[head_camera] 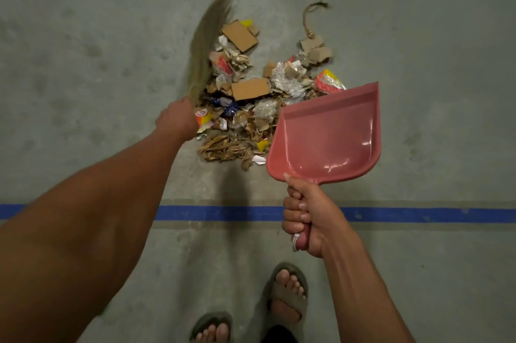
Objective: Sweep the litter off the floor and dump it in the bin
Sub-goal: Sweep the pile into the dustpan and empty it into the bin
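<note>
Nearest the camera: two feet in grey sandals, right sandal (287,293) slightly ahead of left sandal (212,326), both on the grey concrete floor (432,273). A blue tape line (418,214) runs across the floor left to right, just beyond the feet, passing behind both forearms. Right hand (305,218) sits above the tape line, fingers (291,210) curled tight together round the handle of a pink dustpan (329,137), thumb up near the pan's neck. Pan is tilted, open mouth pointing away and up-right, its inside bare and glossy; whether the front lip touches the floor, can't tell. Its left edge overlaps the right side of the litter pile (251,97). Left hand (176,119) is stretched further out, at the pile's left edge, closed round the base of a grass broom (206,43); only the back of the hand shows, so finger detail can't be told. Broom bristles fan away from the hand, blurred, running along the pile's left side. Pile lies on the floor between broom and dustpan: cardboard scraps, torn paper, clear plastic, dry leaves, red-yellow wrappers. A cardboard piece (240,35) lies at the far left top. Furthest out, a rope bit (312,18) curls off the pile's far right corner.
</note>
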Demonstrator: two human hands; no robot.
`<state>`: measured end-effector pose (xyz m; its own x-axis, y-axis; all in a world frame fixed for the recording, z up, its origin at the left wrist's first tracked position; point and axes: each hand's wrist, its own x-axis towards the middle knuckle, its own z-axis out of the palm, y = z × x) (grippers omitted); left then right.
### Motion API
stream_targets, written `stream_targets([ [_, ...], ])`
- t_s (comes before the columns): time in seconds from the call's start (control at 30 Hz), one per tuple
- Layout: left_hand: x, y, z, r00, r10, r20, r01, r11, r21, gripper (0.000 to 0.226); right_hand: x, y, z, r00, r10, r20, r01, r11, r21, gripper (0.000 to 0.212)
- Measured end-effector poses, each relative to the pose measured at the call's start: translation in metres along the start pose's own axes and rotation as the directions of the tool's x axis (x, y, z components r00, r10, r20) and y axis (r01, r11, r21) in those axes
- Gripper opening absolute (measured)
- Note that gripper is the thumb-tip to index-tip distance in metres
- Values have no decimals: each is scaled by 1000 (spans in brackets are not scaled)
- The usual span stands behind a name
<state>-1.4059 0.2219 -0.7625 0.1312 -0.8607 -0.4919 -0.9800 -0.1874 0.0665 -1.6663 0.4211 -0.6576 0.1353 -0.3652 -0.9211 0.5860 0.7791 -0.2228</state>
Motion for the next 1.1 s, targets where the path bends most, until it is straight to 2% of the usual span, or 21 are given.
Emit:
stream_targets([
  [0.1, -13, 11, 1, 988, 147, 49, -151, 984, 93, 58, 0, -3, 1, 1000, 5, -6, -6, 1000, -21, 44],
  [0.2, -31, 6, 4, 969, 244, 49, -248, 963, 102, 65, -2, -1, 1, 1000, 9, -16, -9, 1000, -22, 44],
  [0.27, -45, -4, 8, 955, 295, 11, -295, 949, 112, 65, -3, 3, 0, 1000, 13, -21, -13, 1000, -20, 43],
  [0.37, -68, -19, 19, 924, 363, -116, -352, 930, 109, 69, -7, 13, 0, 999, 24, -29, -24, 1000, -9, 44],
  [0.5, -87, -29, 32, 918, 380, -115, -372, 924, 82, 68, -8, 28, -3, 999, 29, -28, -29, 1000, -4, 44],
  [0.67, -106, -45, 42, 929, 312, -198, -336, 936, -101, 73, -10, 52, -6, 1000, 21, -10, -21, 998, 56, 43],
  [0.83, -126, -75, 47, 944, 178, -277, -246, 941, -234, 66, -17, 73, -3, 1000, 27, 15, -27, 999, 40, 44],
  [0.93, -131, -98, 56, 970, 70, -233, -125, 964, -234, 64, -19, 82, -3, 999, 28, 16, -28, 999, 22, 44],
  [1.03, -134, -113, 67, 995, -49, -88, 32, 983, -179, 62, -21, 87, -3, 1000, 26, 16, -26, 1000, 2, 45],
  [1.1, -140, -116, 78, 1000, -23, 6, 24, 989, -146, 62, -22, 90, -3, 999, 28, 18, -27, 1000, -3, 45],
])
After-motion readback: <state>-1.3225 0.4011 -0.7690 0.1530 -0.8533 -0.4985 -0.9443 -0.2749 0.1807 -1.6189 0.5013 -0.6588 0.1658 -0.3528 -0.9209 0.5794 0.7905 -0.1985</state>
